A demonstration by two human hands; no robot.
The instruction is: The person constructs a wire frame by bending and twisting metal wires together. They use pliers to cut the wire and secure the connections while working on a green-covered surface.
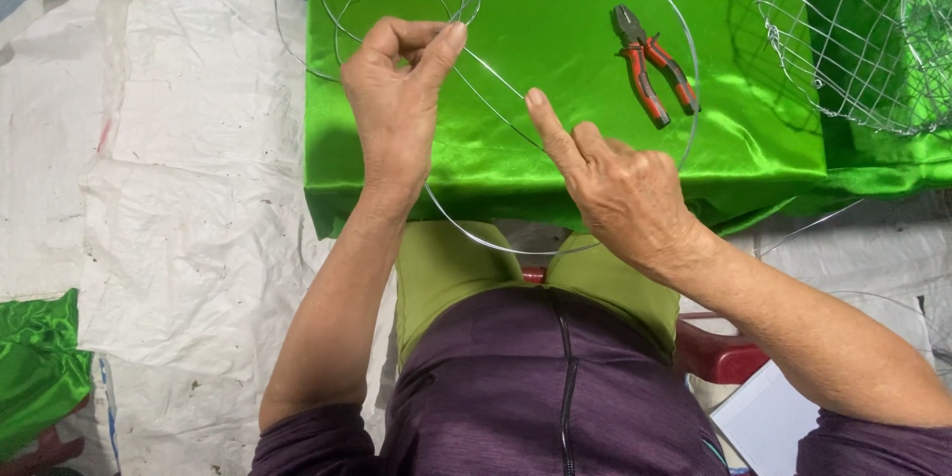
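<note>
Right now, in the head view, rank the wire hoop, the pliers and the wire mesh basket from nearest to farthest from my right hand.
1. Wire hoop, touching the right hand.
2. Pliers, beyond it on green cloth.
3. Wire mesh basket, far right.

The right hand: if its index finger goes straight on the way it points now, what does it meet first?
Probably the thin wire crossing just beyond the right hand's raised index fingertip, which the left hand pinches higher up. Depth is unclear; it may already touch. Past it lies green cloth.
</note>
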